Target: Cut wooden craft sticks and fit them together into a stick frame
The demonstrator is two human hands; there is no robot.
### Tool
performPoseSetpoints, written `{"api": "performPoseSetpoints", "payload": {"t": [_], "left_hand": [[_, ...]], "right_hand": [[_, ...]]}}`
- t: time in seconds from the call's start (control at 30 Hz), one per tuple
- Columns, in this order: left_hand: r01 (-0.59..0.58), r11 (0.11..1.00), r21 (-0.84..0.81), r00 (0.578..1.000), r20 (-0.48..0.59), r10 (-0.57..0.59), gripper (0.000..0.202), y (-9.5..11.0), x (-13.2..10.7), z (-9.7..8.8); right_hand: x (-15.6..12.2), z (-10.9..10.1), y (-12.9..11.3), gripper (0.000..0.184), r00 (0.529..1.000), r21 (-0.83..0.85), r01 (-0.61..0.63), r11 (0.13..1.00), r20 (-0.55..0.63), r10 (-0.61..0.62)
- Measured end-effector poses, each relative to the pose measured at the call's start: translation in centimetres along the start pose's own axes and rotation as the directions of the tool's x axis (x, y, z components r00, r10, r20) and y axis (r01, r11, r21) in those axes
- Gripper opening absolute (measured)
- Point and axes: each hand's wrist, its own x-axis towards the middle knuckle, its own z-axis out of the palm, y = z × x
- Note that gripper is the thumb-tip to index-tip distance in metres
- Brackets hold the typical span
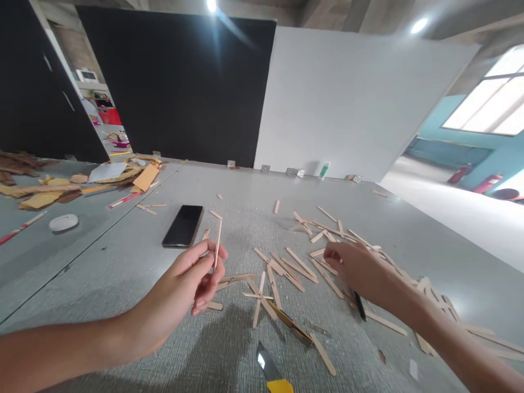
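A thin wooden craft stick [218, 244] stands nearly upright in my left hand [200, 273], pinched between thumb and fingers. My right hand [356, 267] is over the scattered craft sticks [301, 265] on the right, fingers curled in; whatever its fingertips hold is hidden. Beneath the right wrist a narrow black object [359, 304] is partly covered. Between the hands, several sticks lie crossed in a star shape [260, 296]. A golden-brown folded strip [292, 326] touches this star. Closer to me lies a cutter knife with a yellow handle [279, 385], its blade pointing away.
A black phone [183, 226] lies beyond my left hand. Farther left are a white computer mouse [63, 222] and torn brown paper scraps [51, 191]. Black [176, 87] and white [347, 103] upright panels border the grey table's far edge. A small green-and-white bottle [325, 170] stands there.
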Motion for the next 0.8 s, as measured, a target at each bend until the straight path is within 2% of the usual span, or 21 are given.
{"api": "performPoseSetpoints", "payload": {"t": [0.1, 0.2, 0.43, 0.53, 0.67, 0.73, 0.8], "left_hand": [[0.0, 1.0, 0.006, 1.0, 0.006, 0.0, 0.017, -0.2, 0.0, 0.0], [0.0, 1.0, 0.01, 1.0, 0.016, 0.0, 0.017, -0.3, 0.1, 0.0], [0.024, 1.0, 0.002, 0.999, 0.033, -0.024, 0.02, -0.4, 0.2, 0.2], [0.039, 0.999, -0.01, 0.994, 0.104, -0.037, 0.02, -0.4, 0.0, 0.5], [0.066, 0.997, -0.05, 0.974, 0.22, -0.053, 0.017, -0.1, -0.2, 0.9], [0.076, 0.994, -0.074, 0.965, 0.255, -0.055, 0.017, 0.0, -0.3, 1.0], [0.082, 0.993, -0.085, 0.959, 0.279, -0.055, 0.017, 0.0, -0.3, 1.1]], "right_hand": [[-1.0, 2.1, 1.2, 0.019, 0.995, -0.004, -0.044, 0.999, 0.094, 0.044], [-1.4, 3.6, 1.7, 0.018, 0.992, 0.038, -0.058, 0.998, 0.114, 0.053], [-1.1, 4.8, 3.0, 0.016, 0.99, 0.19, -0.062, 0.98, 0.139, 0.036], [-1.3, 4.0, 2.4, 0.019, 0.998, 0.262, -0.009, 0.965, 0.065, -0.008], [-2.3, 1.6, -0.4, 0.021, 0.997, 0.377, 0.073, 0.923, -0.046, -0.06], [-3.0, 0.3, -2.3, 0.022, 0.99, 0.448, 0.142, 0.882, -0.062, -0.128], [-3.7, -0.8, -4.2, 0.029, 0.973, 0.552, 0.203, 0.808, -0.019, -0.231]]}}
